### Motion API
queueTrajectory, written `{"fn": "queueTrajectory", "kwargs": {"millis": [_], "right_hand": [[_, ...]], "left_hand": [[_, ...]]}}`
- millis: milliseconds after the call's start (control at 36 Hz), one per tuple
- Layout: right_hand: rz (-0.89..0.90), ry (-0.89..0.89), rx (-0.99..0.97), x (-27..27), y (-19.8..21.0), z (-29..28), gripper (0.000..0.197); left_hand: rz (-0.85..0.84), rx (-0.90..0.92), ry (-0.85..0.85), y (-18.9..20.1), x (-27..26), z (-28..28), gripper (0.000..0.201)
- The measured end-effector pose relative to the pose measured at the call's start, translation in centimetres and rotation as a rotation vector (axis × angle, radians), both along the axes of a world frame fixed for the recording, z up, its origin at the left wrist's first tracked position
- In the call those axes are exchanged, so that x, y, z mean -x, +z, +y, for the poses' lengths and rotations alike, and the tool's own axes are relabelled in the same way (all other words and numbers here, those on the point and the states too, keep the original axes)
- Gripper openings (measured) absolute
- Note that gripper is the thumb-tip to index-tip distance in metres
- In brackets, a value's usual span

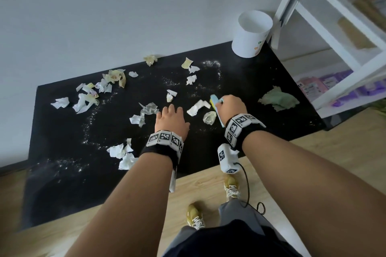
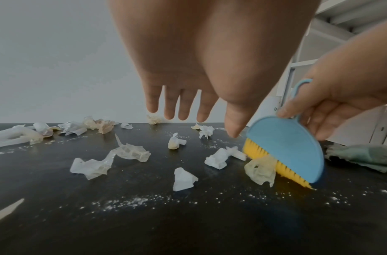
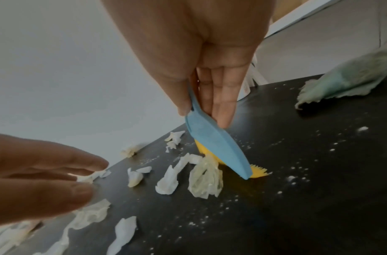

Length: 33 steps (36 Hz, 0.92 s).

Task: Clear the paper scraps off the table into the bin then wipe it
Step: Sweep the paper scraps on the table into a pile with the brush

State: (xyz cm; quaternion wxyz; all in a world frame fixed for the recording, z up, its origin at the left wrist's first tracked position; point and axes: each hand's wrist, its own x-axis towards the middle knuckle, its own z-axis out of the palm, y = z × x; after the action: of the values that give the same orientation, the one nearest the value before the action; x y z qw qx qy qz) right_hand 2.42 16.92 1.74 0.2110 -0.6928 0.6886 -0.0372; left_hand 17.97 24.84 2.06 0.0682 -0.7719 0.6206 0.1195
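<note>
Head view: one black table [image 1: 261,81] carries one white bin [image 1: 250,35], one green cloth [image 1: 278,101] and many scattered scraps [image 1: 62,102].

Left wrist view: left hand [image 2: 188,77] hovers, fingers spread.

Right wrist view: right hand [image 3: 201,57] pinches one brush [image 3: 218,148], bristles touching the table.

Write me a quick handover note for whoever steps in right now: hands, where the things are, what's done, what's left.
Right hand grips the brush, bristles down on the table against two scraps.
Left hand is open, fingers straight, above the table, holding nothing.
Bin stands at the table's far right corner. Green cloth lies crumpled at the right edge, untouched.
Done: little that shows; scraps and white crumbs lie all over the table.
Left: sweep the scraps into the bin, then wipe with the cloth.
</note>
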Motion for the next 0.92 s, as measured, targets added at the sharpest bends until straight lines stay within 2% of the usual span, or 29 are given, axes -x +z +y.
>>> {"fn": "queueTrajectory", "kwargs": {"millis": [111, 250, 389, 472, 583, 722, 833, 917], "right_hand": [[-0.074, 0.051, 0.027, -1.4, 0.9, 0.2, 0.042], [-0.012, 0.028, 0.134, -0.7, 2.0, -0.8, 0.030], [0.100, -0.018, -0.016, 1.1, 1.5, -2.8, 0.032], [0.087, 0.022, -0.059, 1.1, 0.6, -3.5, 0.032], [0.010, 0.151, -0.023, 0.3, 0.6, -4.2, 0.029], [-0.100, 0.216, 0.057, -0.3, 1.4, -7.6, 0.030], [-0.083, 0.138, 0.186, 0.3, 2.0, -11.9, 0.033], [-0.034, 0.082, 0.193, 0.7, 1.9, -15.2, 0.033]], "left_hand": [[-0.004, 0.005, -0.001, 0.2, -0.8, 0.5, 0.055], [-0.003, -0.016, -0.001, 0.4, -1.1, -0.1, 0.055], [-0.005, 0.004, 0.019, 0.2, -0.5, -1.5, 0.053], [0.000, 0.008, 0.040, 0.1, -0.2, -2.6, 0.050], [0.004, -0.004, 0.063, 0.1, 0.2, -4.4, 0.049], [0.000, 0.022, 0.088, 0.4, 0.4, -7.0, 0.046], [0.003, 0.025, 0.134, 0.7, 0.1, -9.1, 0.052], [0.001, 0.020, 0.162, 0.4, -0.2, -10.4, 0.053]]}}
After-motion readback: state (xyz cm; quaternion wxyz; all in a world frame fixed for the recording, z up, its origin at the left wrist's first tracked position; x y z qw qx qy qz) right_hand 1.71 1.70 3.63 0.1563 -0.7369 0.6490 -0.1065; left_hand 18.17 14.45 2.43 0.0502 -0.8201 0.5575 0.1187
